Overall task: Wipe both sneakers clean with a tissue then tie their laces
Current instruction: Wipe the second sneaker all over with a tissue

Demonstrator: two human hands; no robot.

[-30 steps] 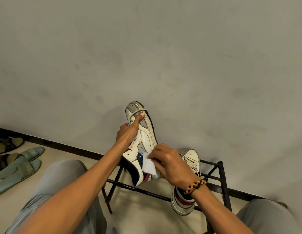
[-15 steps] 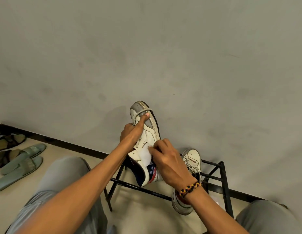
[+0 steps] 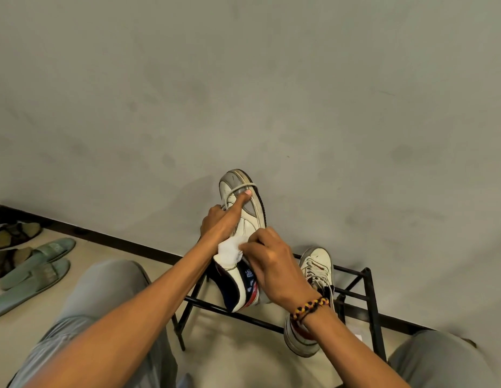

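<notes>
White leather sneaker [image 3: 245,217]: held toe-up, gripped by left hand [image 3: 220,224]. Crumpled white tissue [image 3: 229,251]: pinched by right hand [image 3: 267,261] against its side. Second white sneaker [image 3: 316,271]: on black metal rack [image 3: 367,295].

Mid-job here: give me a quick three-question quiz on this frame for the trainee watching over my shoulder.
1. True or false: the second sneaker rests on the black rack.
2. Which hand presses the tissue against the held sneaker? A) left hand B) right hand
3. Fill in: the left thumb pins a loop of ____ near the held sneaker's toe.

Key: 1 true. 2 B; the left hand grips the held sneaker. 3 lace.
</notes>
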